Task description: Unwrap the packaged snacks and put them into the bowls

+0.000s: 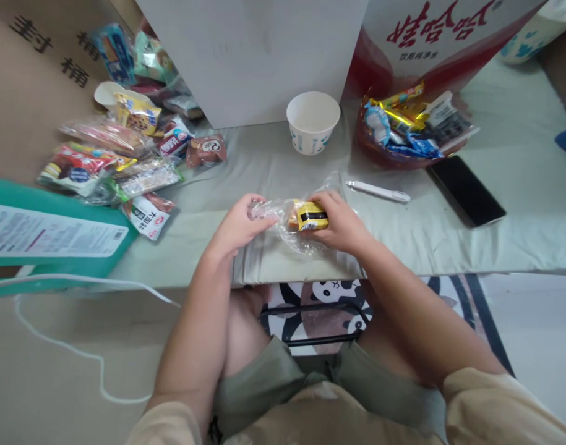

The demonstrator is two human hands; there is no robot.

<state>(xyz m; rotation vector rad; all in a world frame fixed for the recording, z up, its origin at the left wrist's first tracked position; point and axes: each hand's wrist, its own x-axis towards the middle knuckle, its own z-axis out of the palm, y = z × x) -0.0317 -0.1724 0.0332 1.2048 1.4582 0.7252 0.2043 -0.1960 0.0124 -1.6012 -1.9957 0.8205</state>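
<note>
My right hand (334, 221) is closed around a small snack pack (312, 216) with a yellow and black wrapper. A crinkled clear plastic bag (286, 227) lies around and under the pack, spreading between both hands. At the bag's left end, my left hand (243, 225) pinches the film between thumb and fingers. Just right of my right hand, a white utility knife (378, 191) rests on the cloth. Straight ahead stands a white paper cup (313, 122) with blue marks; no contents show inside it.
Several packaged snacks (146, 179) are heaped at the left, beside a green box (55, 232). A red bowl (380, 154) of wrapped snacks stands at the right, with a black phone (468, 191) near it. A large white carton (259, 62) stands behind the cup. A white cable (99, 358) hangs at lower left.
</note>
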